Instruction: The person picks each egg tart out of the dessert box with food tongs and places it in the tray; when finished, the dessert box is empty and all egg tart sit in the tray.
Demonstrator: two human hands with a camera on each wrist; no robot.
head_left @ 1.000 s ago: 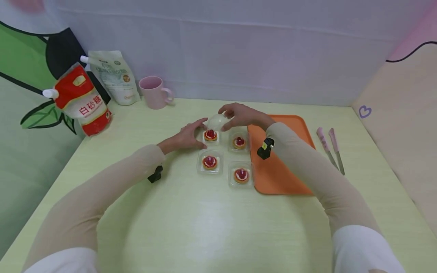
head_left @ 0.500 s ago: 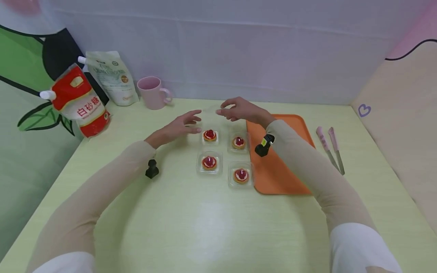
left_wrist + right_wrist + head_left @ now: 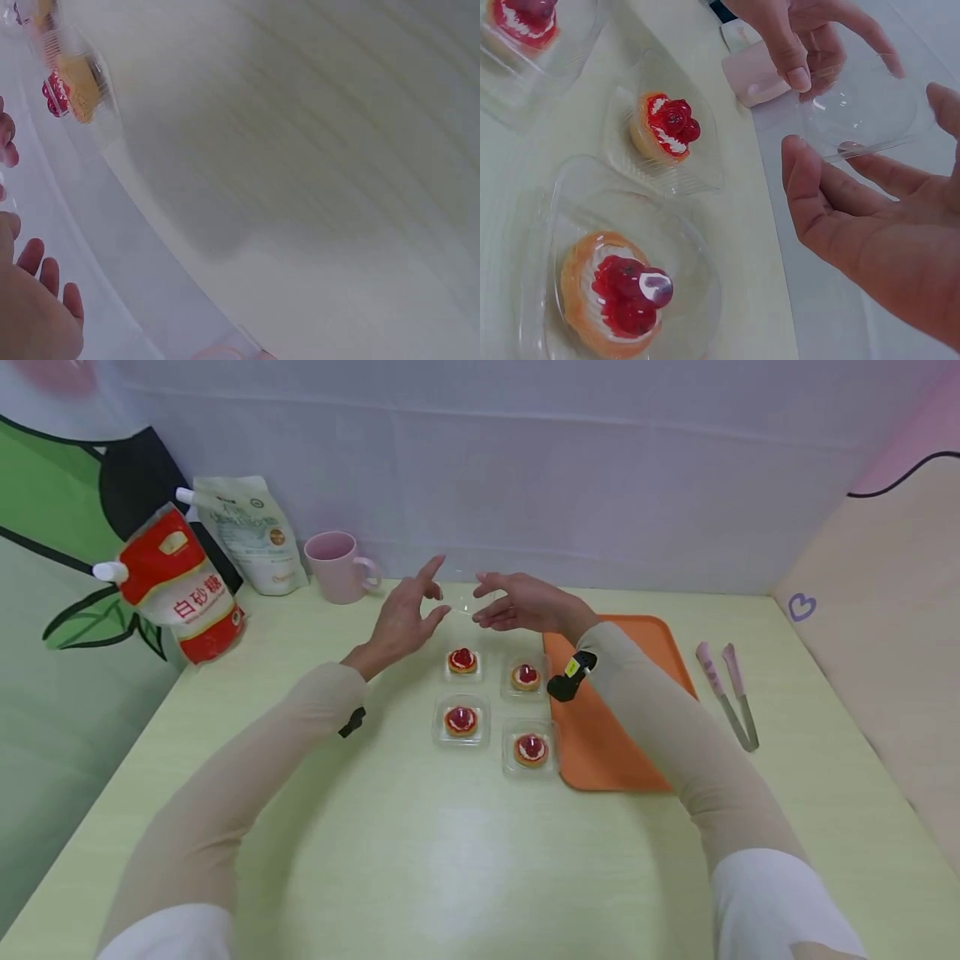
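We see the lid (image 3: 866,109) raised between the two hands, over the far side of the tabletop (image 3: 450,843). The left hand (image 3: 401,617) clasps one side, thumb and forefinger spread along its rim; the right hand (image 3: 536,603) holds the opposite side, some fingertips at the lower edge. Nearer us than the lid sits a tart (image 3: 462,661), with three more around it in clear boxes. We find the tray (image 3: 607,735) to their right, and the mug (image 3: 332,568) left of the hands, well apart.
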